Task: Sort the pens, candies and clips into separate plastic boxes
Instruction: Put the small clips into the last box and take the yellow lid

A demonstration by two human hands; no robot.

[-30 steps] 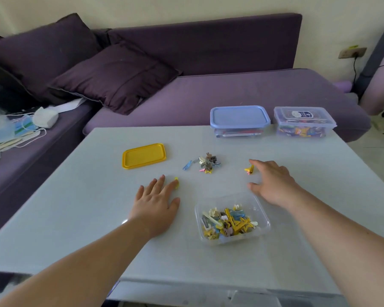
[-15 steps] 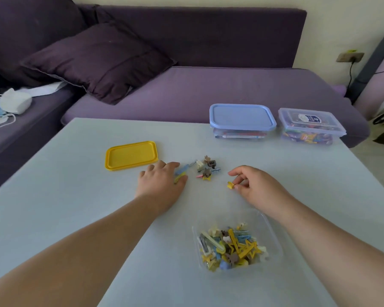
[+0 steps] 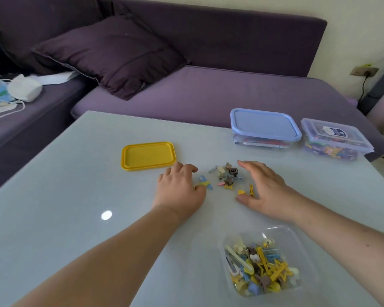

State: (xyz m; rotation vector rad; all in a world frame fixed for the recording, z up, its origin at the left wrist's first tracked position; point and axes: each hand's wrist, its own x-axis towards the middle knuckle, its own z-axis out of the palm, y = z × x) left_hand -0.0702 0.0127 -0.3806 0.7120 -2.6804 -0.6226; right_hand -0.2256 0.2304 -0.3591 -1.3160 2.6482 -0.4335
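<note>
1. Yellow lid (image 3: 148,155) lies flat on the table (image 3: 64,196).
2. Left hand (image 3: 179,189): fingers curled, thumb touching a yellow-blue clip (image 3: 204,184).
3. Loose clips (image 3: 227,176) lie between the hands.
4. Right hand (image 3: 267,189): spread, cupped beside them.
5. Open clip box (image 3: 261,261) sits nearest the person.

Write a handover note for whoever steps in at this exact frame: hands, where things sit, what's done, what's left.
Left hand: flat on the table, fingers against a yellow and blue clip.
Right hand: open, beside the loose clip pile, holding nothing.
Open clear box, near edge: most clips inside. Its yellow lid lies off.
Done: blue-lidded box and clear-lidded box are closed and filled.
Left: gather the remaining clips into the open box, then lid it.
</note>
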